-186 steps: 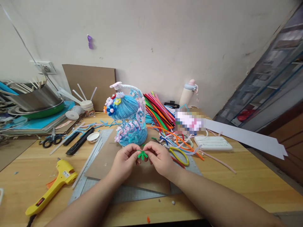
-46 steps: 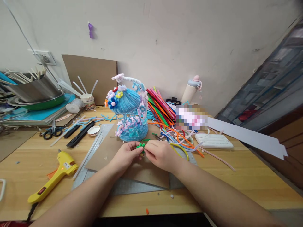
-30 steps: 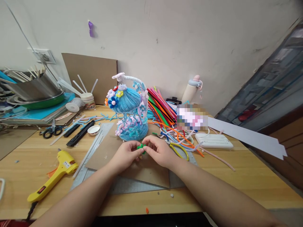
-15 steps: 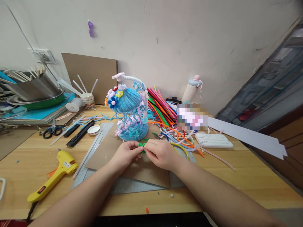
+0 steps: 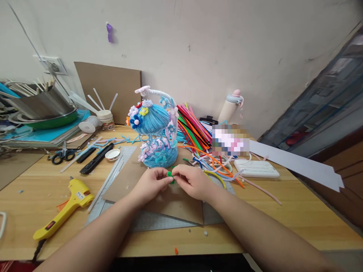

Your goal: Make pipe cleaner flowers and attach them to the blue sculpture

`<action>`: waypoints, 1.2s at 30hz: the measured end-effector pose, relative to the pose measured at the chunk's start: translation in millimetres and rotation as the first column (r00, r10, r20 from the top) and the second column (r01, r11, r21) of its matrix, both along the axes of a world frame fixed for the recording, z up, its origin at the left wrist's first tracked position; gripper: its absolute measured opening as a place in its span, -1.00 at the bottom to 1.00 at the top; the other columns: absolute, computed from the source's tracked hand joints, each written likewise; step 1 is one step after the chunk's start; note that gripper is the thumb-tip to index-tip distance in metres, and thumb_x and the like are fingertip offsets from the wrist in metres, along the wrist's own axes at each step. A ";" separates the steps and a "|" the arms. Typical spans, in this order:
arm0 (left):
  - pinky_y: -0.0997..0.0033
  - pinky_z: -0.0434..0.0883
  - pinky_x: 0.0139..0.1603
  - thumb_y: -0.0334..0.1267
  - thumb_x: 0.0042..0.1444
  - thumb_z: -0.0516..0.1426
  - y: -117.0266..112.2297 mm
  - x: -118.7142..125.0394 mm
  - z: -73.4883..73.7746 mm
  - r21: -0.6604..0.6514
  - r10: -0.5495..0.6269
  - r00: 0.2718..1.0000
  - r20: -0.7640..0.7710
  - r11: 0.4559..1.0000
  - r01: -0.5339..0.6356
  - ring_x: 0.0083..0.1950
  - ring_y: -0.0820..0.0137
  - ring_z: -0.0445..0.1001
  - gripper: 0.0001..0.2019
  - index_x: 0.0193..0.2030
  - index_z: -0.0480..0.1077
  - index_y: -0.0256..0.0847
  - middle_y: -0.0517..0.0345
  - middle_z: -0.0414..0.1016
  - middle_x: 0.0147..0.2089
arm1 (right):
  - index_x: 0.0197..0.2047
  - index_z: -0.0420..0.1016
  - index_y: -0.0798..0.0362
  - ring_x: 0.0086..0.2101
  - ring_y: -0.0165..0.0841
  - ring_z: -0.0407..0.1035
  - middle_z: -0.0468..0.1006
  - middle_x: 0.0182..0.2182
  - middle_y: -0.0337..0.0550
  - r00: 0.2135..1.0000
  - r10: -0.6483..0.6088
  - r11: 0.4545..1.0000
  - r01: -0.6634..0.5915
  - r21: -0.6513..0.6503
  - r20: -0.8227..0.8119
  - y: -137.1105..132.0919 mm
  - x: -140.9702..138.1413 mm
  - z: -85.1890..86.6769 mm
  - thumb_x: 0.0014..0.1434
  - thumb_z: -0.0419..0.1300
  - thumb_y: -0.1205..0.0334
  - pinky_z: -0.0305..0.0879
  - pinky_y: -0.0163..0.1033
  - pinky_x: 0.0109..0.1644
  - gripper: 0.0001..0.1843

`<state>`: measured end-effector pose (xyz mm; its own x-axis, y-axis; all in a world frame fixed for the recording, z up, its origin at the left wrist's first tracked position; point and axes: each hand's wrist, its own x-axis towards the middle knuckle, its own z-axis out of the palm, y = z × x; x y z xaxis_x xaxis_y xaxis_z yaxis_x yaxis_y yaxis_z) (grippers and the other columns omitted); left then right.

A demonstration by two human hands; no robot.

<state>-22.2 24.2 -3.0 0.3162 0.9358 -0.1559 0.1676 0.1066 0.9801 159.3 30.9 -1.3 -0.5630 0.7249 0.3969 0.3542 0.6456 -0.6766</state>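
Note:
A small looped piece of green pipe cleaner [image 5: 170, 175] is pinched between both hands above the sheet of brown cardboard [image 5: 181, 211]. My left hand [image 5: 149, 185] grips its left side between thumb and fingers. From the right, my right hand [image 5: 193, 181] pinches its other side with the fingertips, which partly cover it. Just behind the hands stands a blue fuzzy pipe-cleaner lamp-like craft [image 5: 154, 119], with a flower-covered dome, a white curved stem and a round blue base.
Bundled coloured pipe cleaners [image 5: 195, 130] and loose strands lie behind right, near a white box [image 5: 256, 168] and a bottle [image 5: 229, 107]. On the left are a yellow glue gun [image 5: 66, 207], scissors [image 5: 64, 154], a black cutter [image 5: 96, 158] and a metal bowl [image 5: 45, 104].
The green piece has turned slightly in my fingers, and my right fingers have shifted their pinch on it. Both hands stay in nearly the same place.

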 end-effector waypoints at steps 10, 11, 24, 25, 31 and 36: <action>0.55 0.22 -0.55 -0.09 -0.16 0.28 -1.4 3.6 -5.3 -0.174 0.095 0.968 0.234 0.983 -0.055 -0.62 0.58 0.24 -0.69 -0.47 0.33 -0.29 0.30 0.31 -0.62 | -0.21 0.39 0.05 -0.31 -0.35 0.36 0.49 -0.33 -0.11 0.978 -0.049 0.962 -0.008 0.274 0.202 1.6 2.5 -3.7 0.27 -0.03 0.28 0.21 -0.28 -0.25 -0.82; 0.55 0.22 -0.55 -0.08 -0.16 0.28 -1.2 3.5 -5.8 -0.169 0.093 0.969 0.227 0.984 -0.055 -0.62 0.58 0.24 -0.68 -0.47 0.32 -0.29 0.30 0.31 -0.63 | -0.21 0.40 0.05 -0.30 -0.35 0.36 0.49 -0.33 -0.11 0.978 -0.048 0.962 -0.010 0.275 0.202 1.3 2.4 -4.0 0.27 -0.03 0.28 0.21 -0.28 -0.24 -0.81; 0.52 0.30 -0.50 -0.08 -0.14 0.27 -1.0 0.2 -1.5 -0.215 0.025 0.966 0.259 0.976 0.032 -0.55 0.54 0.32 -0.70 -0.46 0.35 -0.28 0.25 0.38 -0.54 | -0.15 0.37 0.03 -0.30 -0.38 0.35 0.46 -0.32 -0.15 0.976 -0.054 0.963 -0.005 0.270 0.210 -0.2 0.1 -3.4 0.25 -0.07 0.40 0.18 -0.33 -0.27 -0.77; 0.50 0.33 -0.45 -0.10 -0.14 0.28 -1.4 0.8 -0.7 -0.231 0.038 0.954 0.299 0.972 0.033 -0.50 0.53 0.35 -0.71 -0.42 0.36 -0.29 0.22 0.40 -0.48 | -0.16 0.37 0.04 -0.31 -0.38 0.34 0.45 -0.34 -0.15 0.978 -0.083 0.962 0.028 0.271 0.193 -0.5 -0.5 -3.2 0.26 -0.07 0.38 0.18 -0.33 -0.27 -0.78; 0.52 0.30 -0.44 -0.15 -0.15 0.29 -1.2 2.4 -1.6 -0.208 0.071 0.951 0.302 0.978 -0.007 -0.50 0.55 0.33 -0.72 -0.47 0.34 -0.31 0.21 0.38 -0.50 | -0.25 0.37 0.07 -0.34 -0.36 0.32 0.44 -0.38 -0.13 0.955 -0.143 0.948 0.056 0.314 0.262 -4.3 -2.8 -0.6 0.26 -0.05 0.31 0.13 -0.30 -0.31 -0.82; 0.52 0.23 -0.48 -0.15 -0.11 0.25 -2.1 4.6 -4.0 -0.015 0.050 0.990 0.129 0.999 -0.048 -0.55 0.54 0.28 -0.75 -0.48 0.32 -0.28 0.26 0.35 -0.57 | -0.47 0.29 0.08 -0.48 -0.45 0.20 0.32 -0.54 -0.26 0.988 -0.125 0.991 0.119 0.062 0.093 -4.6 -7.2 -2.5 0.12 0.03 0.36 0.04 -0.34 -0.42 -0.86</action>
